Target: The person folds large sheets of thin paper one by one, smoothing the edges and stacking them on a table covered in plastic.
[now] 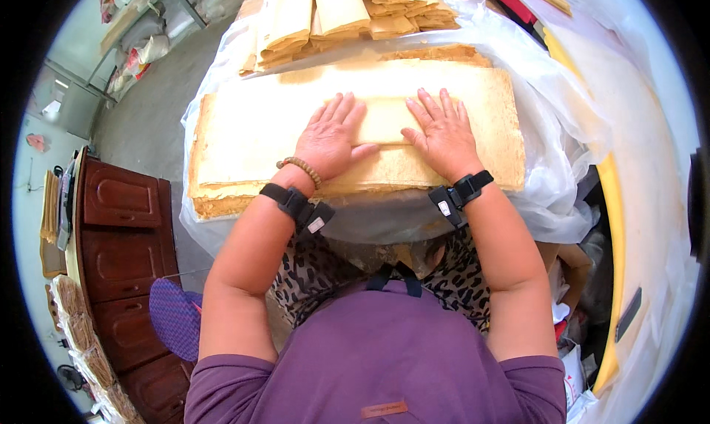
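While both palms press flat, fingers spread, the left hand (pixel 330 139) and right hand (pixel 442 134) flank a folded sheet (pixel 382 120) atop the paper stack (pixel 237 139), near its front edge.

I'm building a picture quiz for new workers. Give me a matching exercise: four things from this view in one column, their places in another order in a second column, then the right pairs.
Things:
1. left hand
2. folded paper bundles
3. dark wooden cabinet
4. bead bracelet

Places:
A. on the floor at the person's left
B. flat on the big stack of yellow sheets, beside the right hand
C. piled beyond the stack, at the far end
D. around the left wrist

Pairs: 1-B, 2-C, 3-A, 4-D
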Tool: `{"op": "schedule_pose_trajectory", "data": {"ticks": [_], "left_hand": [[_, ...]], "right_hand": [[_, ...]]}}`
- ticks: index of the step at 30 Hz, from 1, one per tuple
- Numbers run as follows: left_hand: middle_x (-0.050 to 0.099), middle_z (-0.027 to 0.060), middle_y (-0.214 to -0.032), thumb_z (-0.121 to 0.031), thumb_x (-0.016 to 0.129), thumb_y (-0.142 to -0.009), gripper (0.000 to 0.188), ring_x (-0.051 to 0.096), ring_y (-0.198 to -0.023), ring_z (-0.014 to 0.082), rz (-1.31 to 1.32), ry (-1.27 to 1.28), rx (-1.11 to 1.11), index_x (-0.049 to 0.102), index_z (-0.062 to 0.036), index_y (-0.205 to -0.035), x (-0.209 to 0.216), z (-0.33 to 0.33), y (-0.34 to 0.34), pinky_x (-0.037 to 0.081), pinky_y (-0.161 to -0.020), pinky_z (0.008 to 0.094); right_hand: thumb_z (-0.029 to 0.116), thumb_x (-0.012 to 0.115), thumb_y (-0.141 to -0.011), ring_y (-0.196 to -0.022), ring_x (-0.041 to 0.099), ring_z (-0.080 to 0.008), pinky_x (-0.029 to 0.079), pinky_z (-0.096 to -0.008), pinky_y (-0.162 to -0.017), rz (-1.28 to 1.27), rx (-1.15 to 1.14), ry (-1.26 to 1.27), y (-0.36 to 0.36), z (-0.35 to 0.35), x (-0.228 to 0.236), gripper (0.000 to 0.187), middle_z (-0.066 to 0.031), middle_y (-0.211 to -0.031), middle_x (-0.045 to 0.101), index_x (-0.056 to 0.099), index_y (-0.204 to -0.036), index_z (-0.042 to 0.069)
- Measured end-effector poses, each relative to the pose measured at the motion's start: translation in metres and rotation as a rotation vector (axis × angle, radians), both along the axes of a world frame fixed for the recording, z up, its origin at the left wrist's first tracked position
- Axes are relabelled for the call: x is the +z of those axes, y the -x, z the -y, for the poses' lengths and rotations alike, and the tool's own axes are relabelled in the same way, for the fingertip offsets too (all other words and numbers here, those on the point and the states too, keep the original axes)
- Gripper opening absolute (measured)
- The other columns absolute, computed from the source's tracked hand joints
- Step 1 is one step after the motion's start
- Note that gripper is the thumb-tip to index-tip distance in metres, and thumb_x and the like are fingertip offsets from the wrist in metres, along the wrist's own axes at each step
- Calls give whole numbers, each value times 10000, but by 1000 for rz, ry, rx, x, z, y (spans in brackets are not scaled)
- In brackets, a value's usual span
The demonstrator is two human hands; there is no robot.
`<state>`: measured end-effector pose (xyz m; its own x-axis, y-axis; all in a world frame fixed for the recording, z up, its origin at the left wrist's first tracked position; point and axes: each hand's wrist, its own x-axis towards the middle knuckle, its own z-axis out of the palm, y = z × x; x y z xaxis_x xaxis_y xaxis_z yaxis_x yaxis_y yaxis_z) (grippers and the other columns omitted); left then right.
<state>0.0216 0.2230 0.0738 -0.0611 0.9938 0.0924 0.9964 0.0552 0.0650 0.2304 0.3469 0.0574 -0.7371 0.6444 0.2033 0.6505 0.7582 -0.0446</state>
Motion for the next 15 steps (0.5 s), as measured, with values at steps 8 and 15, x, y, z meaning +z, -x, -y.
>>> {"op": "schedule_pose_trajectory", "data": {"ticks": [8, 15], "left_hand": [[699, 104, -1059, -115, 569, -918, 306, 692, -875, 244, -116, -222, -295, 619, -96, -1219, 9, -9, 28, 578, -750, 334], [652, 160, -673, -172, 558, -952, 369, 653, -594, 356, -70, -650, 223, 594, -176, -1319, 93, -39, 89, 512, -523, 479]], "right_hand": [[182, 534, -1011, -1379, 454, -321, 315, -370, -1172, -850, 73, 471, -35, -28, 6, 479, -185, -1482, 491, 462, -1455, 17], [150, 592, -960, -1344, 491, -346, 333, -430, -1161, -708, -147, 291, -66, -18, -4, 451, -201, -1383, 575, 536, -1389, 23]]}}
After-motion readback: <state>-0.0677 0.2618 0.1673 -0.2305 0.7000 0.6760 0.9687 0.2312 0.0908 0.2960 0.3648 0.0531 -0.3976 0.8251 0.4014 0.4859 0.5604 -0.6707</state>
